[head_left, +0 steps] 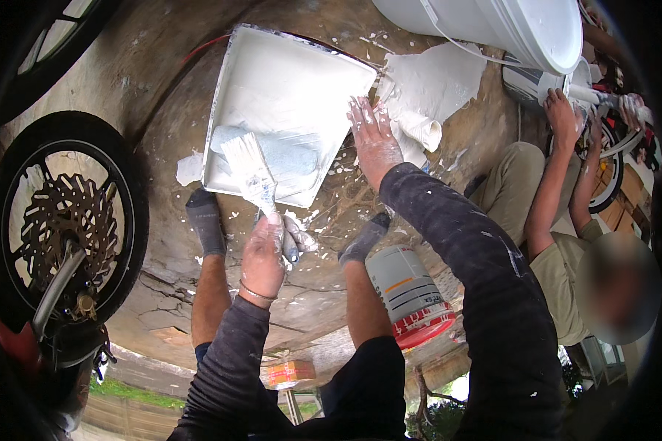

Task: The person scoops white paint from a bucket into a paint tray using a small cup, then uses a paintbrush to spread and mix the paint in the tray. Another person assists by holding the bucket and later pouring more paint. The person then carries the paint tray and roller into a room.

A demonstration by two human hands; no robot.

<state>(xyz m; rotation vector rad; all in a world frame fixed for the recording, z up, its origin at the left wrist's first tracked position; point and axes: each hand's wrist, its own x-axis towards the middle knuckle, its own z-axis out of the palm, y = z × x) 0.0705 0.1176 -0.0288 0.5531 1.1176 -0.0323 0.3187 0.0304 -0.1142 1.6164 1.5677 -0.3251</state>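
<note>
On the paint-spattered floor, the largest container is a white bucket at the upper right, fitted with a thin carrying handle; what is in it cannot be seen. Next in size, a shallow white tray is set ahead of the person's feet, its bed coated in white paint and its rim chipped and stained dark. Nearer the body, a grey-white tub with an orange stripe and a red end is stood beside the right leg; white paint is smeared over the red part, and its contents are hidden.

The right hand, flecked with white, is laid at the tray's right rim, its grip spread, with the fingers outstretched and slightly apart. By the left hand, a paintbrush is held just beyond the tray's near edge, the grip pinched around the handle, the thumb uppermost. The brush's white-loaded bristles are extended over the tray, in front of a pale blue roller cover that is lying in its lower part. Smallest, a white cup-like piece is seen just right of the right hand; whether anything is held inside cannot be told.
</note>
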